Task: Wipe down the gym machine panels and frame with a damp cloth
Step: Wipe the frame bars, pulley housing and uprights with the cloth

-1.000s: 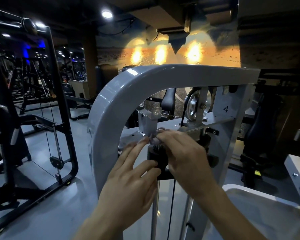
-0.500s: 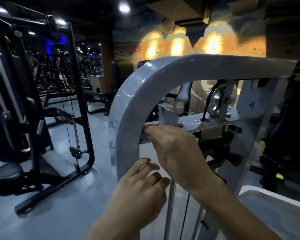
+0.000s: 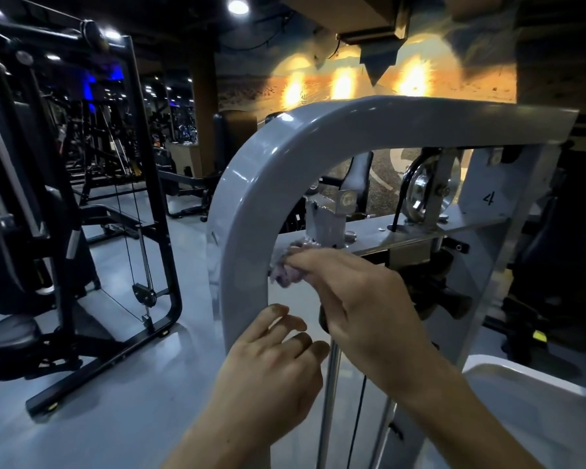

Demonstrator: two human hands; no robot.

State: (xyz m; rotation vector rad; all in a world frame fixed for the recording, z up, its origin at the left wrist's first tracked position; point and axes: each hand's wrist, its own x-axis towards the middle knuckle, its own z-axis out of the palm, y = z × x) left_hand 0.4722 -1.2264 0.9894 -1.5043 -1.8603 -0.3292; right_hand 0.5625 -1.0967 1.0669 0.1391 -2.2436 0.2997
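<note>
Head view: my right hand point(image 3: 362, 299) had its grip pinched round the damp cloth point(image 3: 290, 270), pressing it against the inner edge of the grey frame point(image 3: 251, 184) just under the cross plate point(image 3: 403, 233). My left hand point(image 3: 271, 363) hovered below, fingers loose, grip released. I judged the job mid-way at best: that one spot was being wiped, and the arch top, uprights and panel point(image 3: 521, 411) looked left to do. The pulley point(image 3: 420, 194), bracket point(image 3: 329, 225) and cable crowded the reach.
</note>
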